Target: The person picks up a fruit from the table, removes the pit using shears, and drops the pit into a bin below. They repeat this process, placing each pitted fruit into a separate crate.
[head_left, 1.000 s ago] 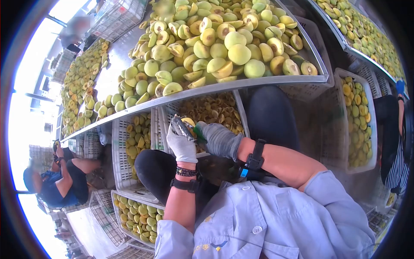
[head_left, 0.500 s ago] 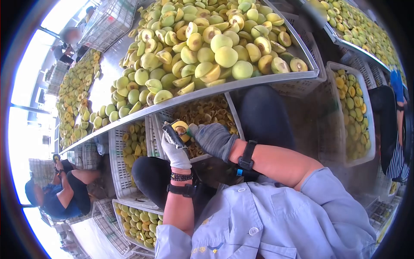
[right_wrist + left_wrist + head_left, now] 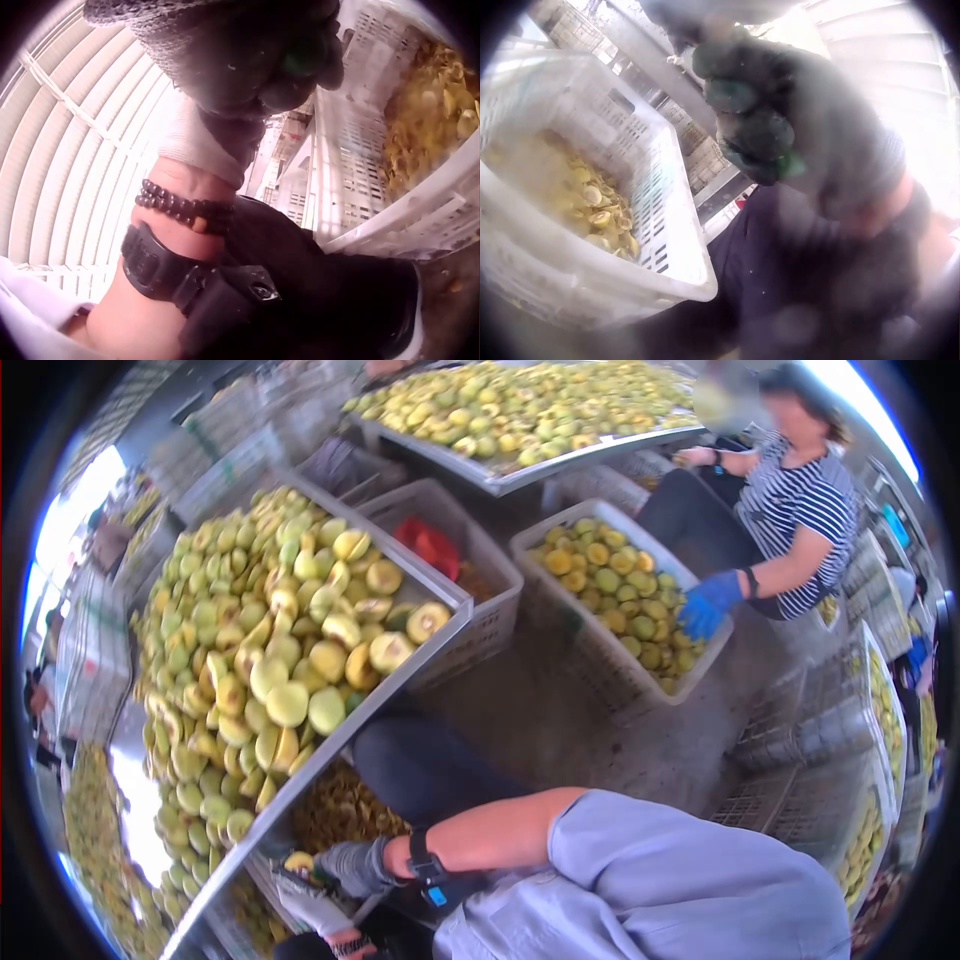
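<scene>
In the head view, at the lower left, my left hand (image 3: 312, 907), in a pale glove with dark fingers, holds a peach half (image 3: 298, 861), its yellow cut face with a dark centre showing. Right beside it, my right hand (image 3: 352, 868), in a grey knit glove, has its fingers curled. The left wrist view shows those curled dark-green fingers (image 3: 757, 135) around a bright green handle end (image 3: 792, 166); the tool's working end is hidden. Below the hands stands a white crate (image 3: 660, 202) of brownish fruit scraps (image 3: 600, 206).
A metal-edged table (image 3: 360, 710) heaped with peach halves (image 3: 270, 670) stands in front of me. Across the aisle, a seated person (image 3: 800, 510) reaches a blue glove into a crate (image 3: 600, 690) of fruit. More stacked crates (image 3: 790, 790) stand at right.
The head view has swung right, so my hands now sit at the lower left and the seated person shows fully. Both hands stay close together around the peach half.
</scene>
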A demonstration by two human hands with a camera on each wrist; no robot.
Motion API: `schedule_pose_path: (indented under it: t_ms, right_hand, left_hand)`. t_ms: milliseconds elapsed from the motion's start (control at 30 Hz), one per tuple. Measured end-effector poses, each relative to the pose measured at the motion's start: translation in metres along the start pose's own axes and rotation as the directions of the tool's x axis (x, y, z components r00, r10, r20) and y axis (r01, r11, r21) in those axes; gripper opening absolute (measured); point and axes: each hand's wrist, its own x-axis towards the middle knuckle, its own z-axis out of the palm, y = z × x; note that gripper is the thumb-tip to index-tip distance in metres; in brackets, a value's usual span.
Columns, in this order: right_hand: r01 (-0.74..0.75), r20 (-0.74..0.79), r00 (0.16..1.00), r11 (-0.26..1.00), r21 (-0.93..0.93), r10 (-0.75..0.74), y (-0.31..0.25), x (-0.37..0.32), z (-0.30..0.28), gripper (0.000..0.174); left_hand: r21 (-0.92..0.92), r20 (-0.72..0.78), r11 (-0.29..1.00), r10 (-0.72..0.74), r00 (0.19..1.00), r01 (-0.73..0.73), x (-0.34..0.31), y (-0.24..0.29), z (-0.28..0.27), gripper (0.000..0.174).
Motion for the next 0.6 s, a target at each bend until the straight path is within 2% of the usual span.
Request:
schedule_pose_path:
  t_ms: [33,67,100,133,167,200,267,300,367,400,467,500,567,600]
  right_hand:
    - [-0.015,0.015,1.0,0.997,0.079,0.014,0.001,0.0,-0.003,0.029]
    - [-0.064,-0.005,0.998,0.998,0.005,0.064,-0.004,-0.004,-0.009,0.028]
    - [-0.079,-0.099,0.993,0.992,-0.095,0.069,-0.005,-0.008,-0.007,0.022]
    - [-0.11,-0.138,0.985,0.994,-0.026,0.106,0.003,-0.007,0.0,0.018]
    - [-0.138,-0.169,0.975,0.989,0.049,0.144,0.011,-0.004,0.009,0.015]
    - [-0.145,-0.184,0.971,0.989,0.042,0.15,0.013,-0.001,0.019,0.015]
    - [-0.18,-0.172,0.961,0.961,0.208,0.217,0.018,0.004,0.031,0.016]
    - [-0.185,-0.187,0.957,0.962,0.203,0.223,0.02,0.003,0.025,0.016]
    - [-0.218,-0.091,0.959,0.907,0.36,0.267,0.022,0.001,0.014,0.015]
    - [-0.238,-0.038,0.959,0.868,0.436,0.281,0.022,-0.001,0.009,0.014]
    - [-0.281,0.078,0.954,0.768,0.576,0.291,0.022,-0.005,0.0,0.013]
    - [-0.305,0.139,0.949,0.71,0.635,0.283,0.021,-0.006,-0.005,0.013]
    - [-0.365,0.275,0.931,0.578,0.73,0.24,0.018,-0.007,-0.012,0.012]
    - [-0.408,0.356,0.913,0.5,0.764,0.201,0.014,-0.008,-0.011,0.011]
  left_hand:
    - [-0.068,0.041,0.997,-0.039,0.998,0.042,0.002,-0.001,-0.001,0.03]
    - [-0.165,0.075,0.983,-0.066,0.995,0.078,0.005,-0.007,-0.001,0.033]
    - [-0.259,0.161,0.954,-0.112,0.981,0.152,0.012,-0.005,0.0,0.036]
    - [0.252,0.146,0.934,0.223,0.964,-0.254,0.007,-0.006,-0.004,0.031]
    - [0.662,0.285,0.516,0.497,0.82,-0.543,-0.01,0.012,-0.001,0.026]
    - [0.649,0.296,0.52,0.499,0.814,-0.555,-0.011,0.015,0.001,0.026]
    - [0.688,0.317,0.487,0.463,0.827,-0.537,-0.012,0.018,0.003,0.025]
    - [0.652,0.192,0.654,0.348,0.918,-0.384,-0.032,0.041,0.021,0.027]
    - [0.392,0.114,0.866,0.288,0.951,-0.309,-0.027,0.031,0.023,0.028]
    - [0.388,0.124,0.867,0.286,0.95,-0.311,-0.022,0.028,0.018,0.028]
    - [0.338,0.299,0.918,0.103,0.949,-0.207,-0.016,0.027,0.008,0.03]
    - [0.336,0.3,0.919,0.103,0.948,-0.206,-0.019,0.027,0.007,0.03]
    - [0.461,0.372,0.721,0.371,0.851,-0.517,-0.029,0.03,0.002,0.037]
    - [0.237,0.392,0.96,0.044,0.919,-0.147,-0.027,0.036,0.003,0.045]
